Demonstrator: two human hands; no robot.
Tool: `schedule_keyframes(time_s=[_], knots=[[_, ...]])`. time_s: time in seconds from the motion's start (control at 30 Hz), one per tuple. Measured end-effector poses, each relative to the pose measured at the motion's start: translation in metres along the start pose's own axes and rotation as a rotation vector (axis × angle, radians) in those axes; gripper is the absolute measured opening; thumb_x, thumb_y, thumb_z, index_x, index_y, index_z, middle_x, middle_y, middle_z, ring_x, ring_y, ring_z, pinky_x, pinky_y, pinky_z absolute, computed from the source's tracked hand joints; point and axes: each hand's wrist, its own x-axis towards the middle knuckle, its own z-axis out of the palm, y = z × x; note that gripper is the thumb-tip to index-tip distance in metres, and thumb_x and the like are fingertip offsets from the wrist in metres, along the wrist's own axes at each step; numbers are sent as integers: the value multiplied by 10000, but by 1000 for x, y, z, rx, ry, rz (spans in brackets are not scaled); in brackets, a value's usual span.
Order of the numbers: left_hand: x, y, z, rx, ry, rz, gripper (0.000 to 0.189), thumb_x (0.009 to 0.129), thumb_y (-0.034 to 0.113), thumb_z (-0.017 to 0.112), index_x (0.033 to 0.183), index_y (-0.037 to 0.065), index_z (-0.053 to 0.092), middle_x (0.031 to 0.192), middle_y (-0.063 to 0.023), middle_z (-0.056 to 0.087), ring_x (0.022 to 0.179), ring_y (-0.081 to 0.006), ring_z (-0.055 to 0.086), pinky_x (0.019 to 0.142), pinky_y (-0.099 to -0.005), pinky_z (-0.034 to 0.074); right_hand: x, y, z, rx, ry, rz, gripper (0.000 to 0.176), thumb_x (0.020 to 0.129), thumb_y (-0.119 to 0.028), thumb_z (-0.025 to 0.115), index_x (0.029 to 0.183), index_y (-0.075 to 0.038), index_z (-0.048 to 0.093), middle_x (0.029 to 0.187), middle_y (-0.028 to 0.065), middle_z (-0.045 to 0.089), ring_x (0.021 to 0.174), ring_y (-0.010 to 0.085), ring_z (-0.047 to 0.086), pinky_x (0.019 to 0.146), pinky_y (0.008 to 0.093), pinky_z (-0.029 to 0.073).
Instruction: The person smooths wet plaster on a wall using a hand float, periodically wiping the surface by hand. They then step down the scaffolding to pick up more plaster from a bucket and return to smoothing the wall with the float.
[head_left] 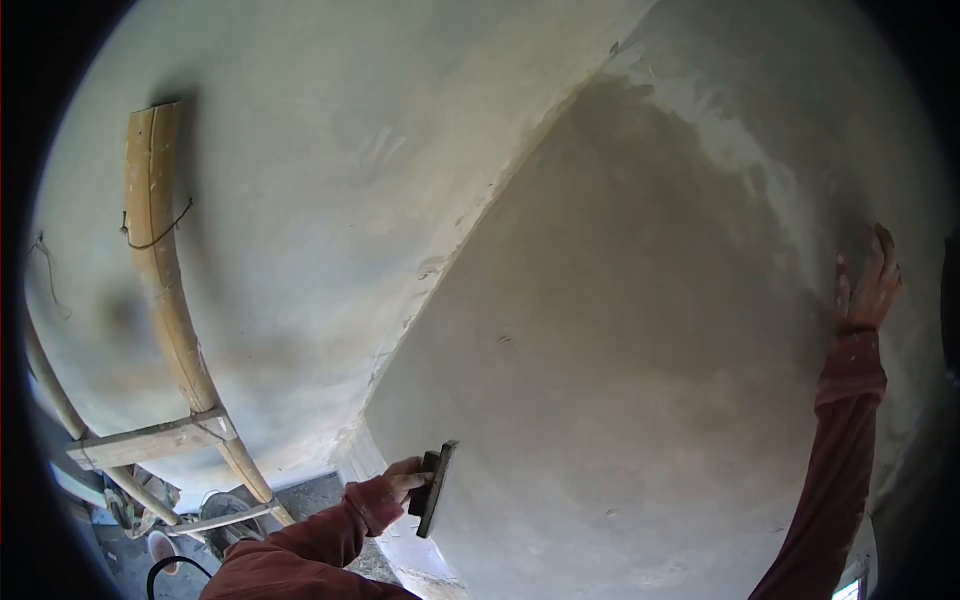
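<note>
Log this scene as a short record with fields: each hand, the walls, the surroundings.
Left: the left hand grips a dark float, seen edge-on, low at the grey wall.
Right: the right hand lies open, fingers spread, on the same wall, higher up.
Walls: the grey wall meets a lighter wall at a corner.
Surroundings: a wooden ladder leans on the lighter wall; items below it are too blurred to name.

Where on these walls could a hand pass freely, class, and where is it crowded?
Free: the wide grey wall face between the float in the left hand and the right hand flat on it; also the pale wall between the ladder and the corner edge. Crowded: the floor below the ladder's foot.
</note>
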Motion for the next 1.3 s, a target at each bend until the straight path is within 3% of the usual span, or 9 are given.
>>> schedule_keyframes(time_s=[0.07,0.17,0.37,0.53,0.77,0.87,0.97,1.17,1.3], knots=[[46,31,-5,177,126,215,370,834,143,706,1129,5,531,994,-50,610,908,-132,582,832,-298,470,4,14,31,-254,-50,191,529,886,-338,553,1344,-96,446,1356,143,462,1180,344,482,978,447,351],[111,106,0,641,259,590,416,790,125,720,1145,21,529,1019,-73,612,925,-146,582,813,-325,481,13,5,31,-203,18,128,563,918,-427,471,1377,-108,404,1390,128,433,1228,342,446,1000,459,330],[245,251,44,1238,610,1419,509,739,211,771,1132,3,523,1016,-200,591,919,-370,588,807,-405,483,8,12,35,-353,-157,170,614,931,-502,367,1380,-85,399,1387,126,442,1239,343,435,1019,470,303],[291,271,44,1248,681,1511,531,734,210,778,1155,-14,544,954,-231,608,854,-413,594,758,-440,500,3,27,39,-386,-181,168,598,933,-481,386,1369,-74,418,1366,132,469,1239,337,440,1026,458,299],[257,171,-77,1355,668,1181,594,739,268,771,1194,-29,531,1014,-234,627,904,-409,618,814,-441,513,2,15,44,-371,-198,132,580,940,-457,390,1347,-47,443,1354,147,481,1231,345,450,1013,461,322],[289,231,-5,1316,653,1506,596,760,198,755,1253,-31,509,971,-215,622,828,-385,613,722,-420,516,1,16,45,-361,-207,139,560,945,-435,396,1344,-46,447,1350,148,486,1229,346,452,1009,461,329],[299,306,88,1273,664,1551,521,769,212,739,1190,-27,546,918,-197,604,774,-388,592,662,-409,501,1,16,45,-382,-201,138,552,945,-427,399,1344,-48,448,1350,148,487,1227,346,454,1009,460,329],[281,250,24,1399,629,1585,510,771,193,735,1171,-60,545,920,-208,598,778,-389,597,677,-429,501,6,3,42,-377,-224,181,560,943,-443,398,1346,-58,449,1359,148,481,1227,348,455,1004,460,332],[282,261,40,1393,690,1364,518,771,226,733,1165,-55,550,938,-186,592,805,-370,601,701,-405,512,3,14,44,-395,-207,108,560,941,-450,408,1345,-63,451,1359,144,482,1227,347,455,1006,459,331]])
